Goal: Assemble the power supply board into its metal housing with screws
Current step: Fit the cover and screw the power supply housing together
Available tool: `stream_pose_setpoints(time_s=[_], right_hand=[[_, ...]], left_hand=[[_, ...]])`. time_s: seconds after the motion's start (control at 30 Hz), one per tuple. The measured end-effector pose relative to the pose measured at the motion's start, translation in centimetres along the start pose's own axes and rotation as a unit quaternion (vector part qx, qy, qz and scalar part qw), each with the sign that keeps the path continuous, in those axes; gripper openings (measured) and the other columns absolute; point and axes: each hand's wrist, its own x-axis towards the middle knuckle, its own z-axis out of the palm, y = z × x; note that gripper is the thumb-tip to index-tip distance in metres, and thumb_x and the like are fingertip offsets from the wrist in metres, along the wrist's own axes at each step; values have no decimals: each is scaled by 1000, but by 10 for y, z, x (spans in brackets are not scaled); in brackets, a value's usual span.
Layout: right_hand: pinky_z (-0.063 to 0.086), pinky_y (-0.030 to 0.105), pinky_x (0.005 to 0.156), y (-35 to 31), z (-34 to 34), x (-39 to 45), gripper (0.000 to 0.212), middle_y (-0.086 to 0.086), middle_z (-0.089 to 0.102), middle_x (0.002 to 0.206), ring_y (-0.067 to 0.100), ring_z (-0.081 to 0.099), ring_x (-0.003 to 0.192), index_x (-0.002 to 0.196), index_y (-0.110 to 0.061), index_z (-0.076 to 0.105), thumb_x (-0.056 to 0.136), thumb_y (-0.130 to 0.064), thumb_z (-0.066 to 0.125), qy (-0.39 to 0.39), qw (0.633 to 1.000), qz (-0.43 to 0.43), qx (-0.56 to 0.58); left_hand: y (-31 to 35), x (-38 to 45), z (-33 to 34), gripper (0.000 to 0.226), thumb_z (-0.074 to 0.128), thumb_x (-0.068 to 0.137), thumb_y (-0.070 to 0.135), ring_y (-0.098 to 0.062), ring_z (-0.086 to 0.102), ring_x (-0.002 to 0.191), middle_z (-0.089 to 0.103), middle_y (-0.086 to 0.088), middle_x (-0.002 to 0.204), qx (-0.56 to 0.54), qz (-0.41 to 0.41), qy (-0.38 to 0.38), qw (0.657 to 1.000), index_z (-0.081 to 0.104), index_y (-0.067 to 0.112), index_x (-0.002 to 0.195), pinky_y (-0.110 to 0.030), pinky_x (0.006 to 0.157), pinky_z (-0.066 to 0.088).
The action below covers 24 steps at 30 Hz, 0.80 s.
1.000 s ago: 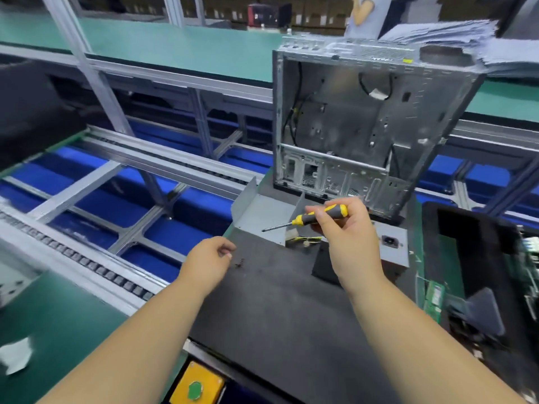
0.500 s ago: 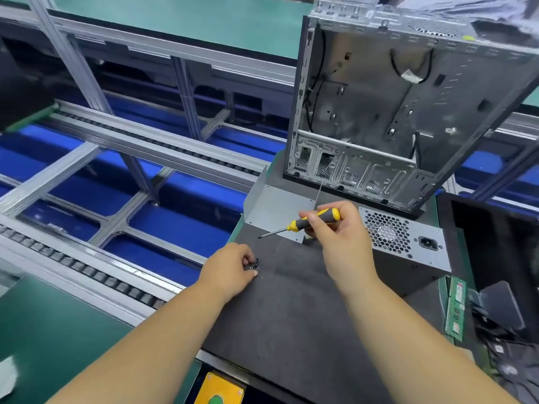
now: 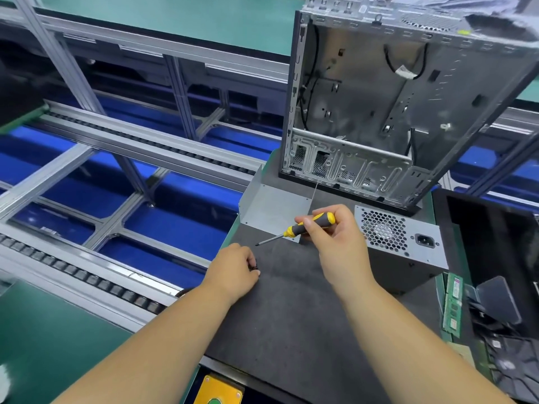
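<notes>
The grey power supply housing (image 3: 402, 240) with a honeycomb fan grille and a power socket lies on the dark foam mat (image 3: 291, 316). Its bent metal cover (image 3: 271, 205) lies open to the left of it. My right hand (image 3: 338, 243) grips a yellow-and-black screwdriver (image 3: 303, 227), its tip pointing left and down over the mat. My left hand (image 3: 236, 272) rests on the mat's left part and pinches small dark screws (image 3: 254, 268) at its fingertips. The board inside the housing is hidden.
An open computer case (image 3: 393, 112) stands upright behind the housing. Green memory sticks (image 3: 453, 304) and black plastic parts (image 3: 495, 304) lie at the right. A roller conveyor (image 3: 87, 275) with blue trays under it runs on the left. A yellow button box (image 3: 218, 392) sits at the near edge.
The view has shifted down and closer. My left hand closed on small screws on the mat. My right hand keeps the screwdriver and has barely moved.
</notes>
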Motion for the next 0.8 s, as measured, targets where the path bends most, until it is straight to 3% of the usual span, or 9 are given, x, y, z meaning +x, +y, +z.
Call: stream_pose_setpoints(time_s=[0.2, 0.3, 0.4, 0.47, 0.6, 0.73, 0.8], right_hand=[[55, 54, 88, -4, -7, -3, 16, 6, 73, 86, 22, 74, 86, 93, -17, 55, 85, -23, 67, -2, 1000, -7, 11], [55, 52, 87, -5, -13, -4, 13, 5, 74, 85, 22, 74, 87, 91, -23, 56, 84, -25, 67, 0, 1000, -12, 7], [54, 43, 77, -9, -19, -4, 11, 4, 75, 86, 22, 74, 85, 85, -31, 57, 84, -27, 67, 7, 1000, -20, 6], [52, 40, 73, -12, -24, -4, 11, 6, 74, 87, 23, 74, 85, 86, -30, 57, 86, -24, 66, 12, 999, -27, 15], [57, 50, 80, -21, -36, -4, 12, 10, 72, 88, 27, 74, 86, 88, -28, 57, 85, -25, 69, 28, 998, -52, 36], [58, 30, 70, -32, -50, -8, 11, 6, 74, 91, 25, 74, 85, 90, -29, 57, 87, -24, 67, 30, 995, -83, 48], [58, 34, 75, -38, -60, -11, 11, 4, 75, 93, 24, 74, 87, 94, -26, 56, 90, -21, 65, 34, 994, -94, 43]], left_hand=[[5, -2, 2, 8, 71, 79, 23, -12, 53, 85, 50, 10, 89, -46, -30, 19, 998, 64, 25, 77, -22, 64, 37], [7, -4, -1, 12, 71, 83, 28, -12, 53, 83, 53, 7, 89, -65, -32, 41, 997, 62, 25, 76, -24, 67, 40], [14, -7, -8, 14, 68, 85, 30, -13, 57, 72, 60, 6, 77, -104, -34, 51, 993, 60, 26, 75, -28, 64, 48], [24, -9, -15, 12, 69, 84, 27, -13, 60, 69, 64, 4, 72, -178, -52, 63, 981, 61, 26, 75, -28, 64, 51], [49, -15, -30, 12, 70, 81, 16, -4, 63, 64, 69, 0, 76, -311, -67, 85, 944, 65, 25, 76, -17, 58, 47], [80, -25, -41, 13, 67, 84, 0, -10, 67, 68, 73, -12, 81, -419, -38, 58, 905, 69, 13, 87, -14, 63, 51], [94, -30, -45, 14, 66, 85, -2, -7, 65, 68, 71, -8, 81, -429, -14, 49, 902, 72, 9, 93, -12, 65, 51]])
